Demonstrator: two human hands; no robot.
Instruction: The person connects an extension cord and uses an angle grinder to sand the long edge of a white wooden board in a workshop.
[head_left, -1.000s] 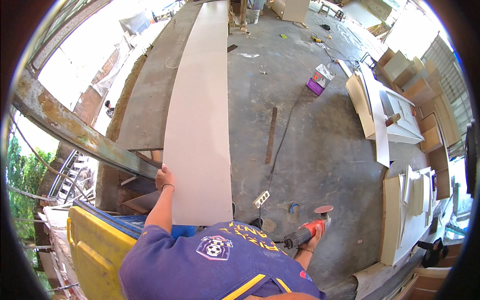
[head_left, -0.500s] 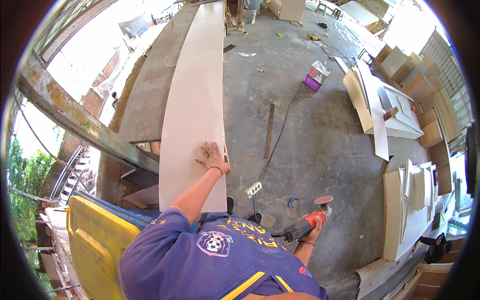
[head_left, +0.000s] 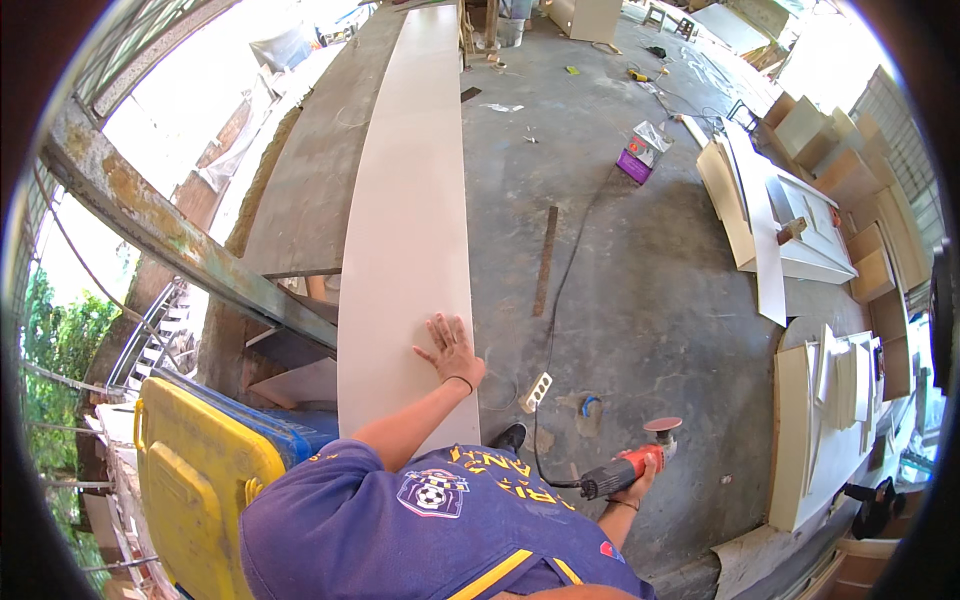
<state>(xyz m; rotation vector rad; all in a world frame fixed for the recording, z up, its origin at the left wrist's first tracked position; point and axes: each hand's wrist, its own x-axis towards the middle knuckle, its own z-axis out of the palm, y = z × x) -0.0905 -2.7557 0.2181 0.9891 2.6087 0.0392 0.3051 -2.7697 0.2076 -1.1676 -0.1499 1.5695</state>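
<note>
A long white board (head_left: 410,210) stretches away from my body along the left. My left hand (head_left: 450,352) lies flat on its near part, fingers spread, with the thumb at the right edge. Off to the right, my right hand (head_left: 642,480) grips a red and black angle grinder (head_left: 622,470) by its body. A round reddish-brown sanding disc (head_left: 663,424) sits at the grinder's head, apart from the board and above the floor. The grinder's dark cable runs back toward a white power strip (head_left: 536,393).
A yellow lidded bin (head_left: 205,490) stands close at my left, near a rusty metal beam (head_left: 180,225). Pale cabinet panels (head_left: 815,430) are stacked on the right. A purple box (head_left: 634,167), a dark strip (head_left: 545,260) and cables lie on the grey floor.
My left hand has slid nearer to me along the board and stays flat. The grinder has shifted slightly lower in view, still in my right hand. The whole view has moved a little.
</note>
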